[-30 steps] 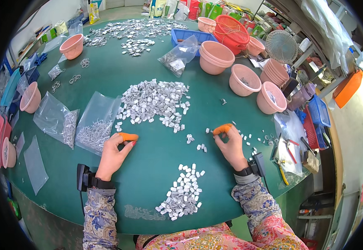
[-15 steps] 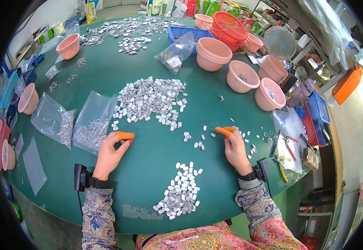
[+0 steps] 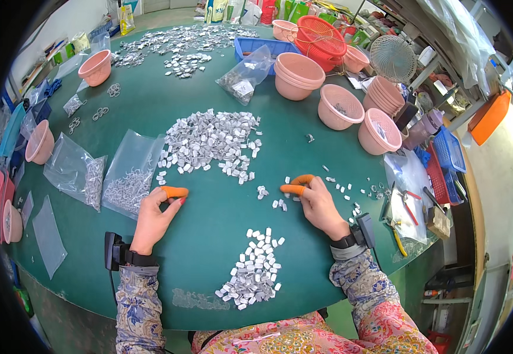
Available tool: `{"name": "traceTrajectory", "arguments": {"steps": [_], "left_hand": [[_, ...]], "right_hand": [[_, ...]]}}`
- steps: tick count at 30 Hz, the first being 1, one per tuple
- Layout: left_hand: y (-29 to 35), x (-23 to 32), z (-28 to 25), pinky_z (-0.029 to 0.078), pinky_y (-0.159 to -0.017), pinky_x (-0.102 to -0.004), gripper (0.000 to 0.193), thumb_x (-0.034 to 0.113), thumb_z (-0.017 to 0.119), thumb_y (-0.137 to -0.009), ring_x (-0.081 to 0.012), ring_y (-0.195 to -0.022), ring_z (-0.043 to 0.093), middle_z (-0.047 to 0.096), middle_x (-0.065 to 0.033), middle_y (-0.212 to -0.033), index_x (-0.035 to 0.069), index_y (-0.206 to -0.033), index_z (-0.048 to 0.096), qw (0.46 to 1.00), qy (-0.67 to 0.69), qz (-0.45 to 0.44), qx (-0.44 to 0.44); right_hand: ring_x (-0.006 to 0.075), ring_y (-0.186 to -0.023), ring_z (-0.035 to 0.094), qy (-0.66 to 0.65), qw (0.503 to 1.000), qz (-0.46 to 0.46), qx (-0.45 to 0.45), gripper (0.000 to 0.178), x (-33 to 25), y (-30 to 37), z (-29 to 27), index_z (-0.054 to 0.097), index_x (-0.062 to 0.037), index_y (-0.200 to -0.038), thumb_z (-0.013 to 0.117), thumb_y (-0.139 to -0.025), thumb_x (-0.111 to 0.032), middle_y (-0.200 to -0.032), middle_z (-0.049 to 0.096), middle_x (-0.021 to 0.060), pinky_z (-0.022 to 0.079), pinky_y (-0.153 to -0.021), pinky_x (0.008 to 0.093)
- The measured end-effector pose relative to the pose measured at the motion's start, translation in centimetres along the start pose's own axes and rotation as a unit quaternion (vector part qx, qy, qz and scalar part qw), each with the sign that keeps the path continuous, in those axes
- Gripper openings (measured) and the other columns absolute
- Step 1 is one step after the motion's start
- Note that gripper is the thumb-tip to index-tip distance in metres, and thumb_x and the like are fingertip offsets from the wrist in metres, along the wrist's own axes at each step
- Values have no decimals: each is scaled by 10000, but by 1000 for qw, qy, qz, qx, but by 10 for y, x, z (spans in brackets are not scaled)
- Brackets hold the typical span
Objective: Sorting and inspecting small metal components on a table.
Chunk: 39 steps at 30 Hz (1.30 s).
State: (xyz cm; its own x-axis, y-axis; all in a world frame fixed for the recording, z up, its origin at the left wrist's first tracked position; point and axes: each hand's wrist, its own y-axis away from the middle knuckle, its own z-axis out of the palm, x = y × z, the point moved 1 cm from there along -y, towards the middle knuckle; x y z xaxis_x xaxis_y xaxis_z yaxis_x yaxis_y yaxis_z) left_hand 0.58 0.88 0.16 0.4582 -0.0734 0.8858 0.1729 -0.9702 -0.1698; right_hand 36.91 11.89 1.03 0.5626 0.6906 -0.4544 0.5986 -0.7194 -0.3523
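Note:
My left hand (image 3: 157, 213) hovers beside the clear bag of small hooks (image 3: 128, 189). Its orange-covered index finger and thumb come together in a pinch; whatever is between them, if anything, cannot be made out. My right hand (image 3: 318, 206) reaches leftward over the green table, two orange-covered fingers stretched out and slightly apart. Under and beside those fingertips lie a few loose small white-and-grey pieces (image 3: 279, 204). A large heap of such pieces (image 3: 209, 141) lies beyond my hands. A smaller pile (image 3: 253, 277) sits between my forearms, close to the near edge.
Pink baskets (image 3: 340, 109) and a blue tray (image 3: 256, 44) stand at the back right. Pliers (image 3: 398, 239) and other tools lie on the right. Another clear bag (image 3: 71, 165) lies left, below a pink basket (image 3: 96, 68). More grey parts (image 3: 180, 41) cover the far end.
My right hand has moved left, toward the loose pieces, and its two covered fingers have spread apart. My left hand has stayed almost where it was.

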Motion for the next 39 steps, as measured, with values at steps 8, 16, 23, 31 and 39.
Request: {"name": "traceTrajectory", "arguments": {"steps": [8, 16, 23, 31, 39], "left_hand": [[0, 2, -1, 417, -728, -243, 196, 20, 674, -892, -98, -776, 508, 586, -10, -855, 0, -1077, 736, 1000, -4, 4, 0], [0, -2, -2, 443, -720, -273, 211, 35, 695, -871, -127, -758, 530, 602, -29, -840, 28, -1074, 750, 1000, -8, -4, 9], [-1, 1, -1, 429, -744, -246, 193, 24, 669, -895, -94, -788, 525, 626, -9, -874, 13, -1073, 740, 1000, 0, -1, 2], [0, -3, -2, 447, -728, -263, 210, 23, 686, -877, -121, -767, 541, 609, -28, -853, 20, -1078, 747, 1000, -4, -6, 7], [0, 1, -1, 440, -722, -254, 220, 16, 681, -880, -112, -769, 533, 601, -26, -862, 12, -1092, 741, 1000, 2, -8, 5]], "right_hand": [[270, -816, 542, -97, 963, 242, 66, 263, 25, 17, -14, 726, -101, -1139, 684, -881, -69, -917, 602, 96, 455, -738, 354], [281, -882, 561, 34, 990, 136, 33, 190, -5, -8, -1, 726, -83, -981, 779, -822, -174, -903, 603, 78, 475, -794, 375], [252, -863, 553, -103, 982, 149, 60, 246, 16, -4, -12, 755, -112, -1096, 632, -894, -44, -889, 609, 80, 455, -791, 344], [256, -893, 536, -59, 992, 113, 20, 208, 4, 0, -10, 761, -126, -1027, 762, -819, -115, -935, 601, 58, 454, -795, 356], [308, -928, 541, 143, 970, 111, 163, 240, 24, 8, -22, 743, -107, -1038, 727, -809, -35, -969, 586, 116, 463, -802, 396]]}}
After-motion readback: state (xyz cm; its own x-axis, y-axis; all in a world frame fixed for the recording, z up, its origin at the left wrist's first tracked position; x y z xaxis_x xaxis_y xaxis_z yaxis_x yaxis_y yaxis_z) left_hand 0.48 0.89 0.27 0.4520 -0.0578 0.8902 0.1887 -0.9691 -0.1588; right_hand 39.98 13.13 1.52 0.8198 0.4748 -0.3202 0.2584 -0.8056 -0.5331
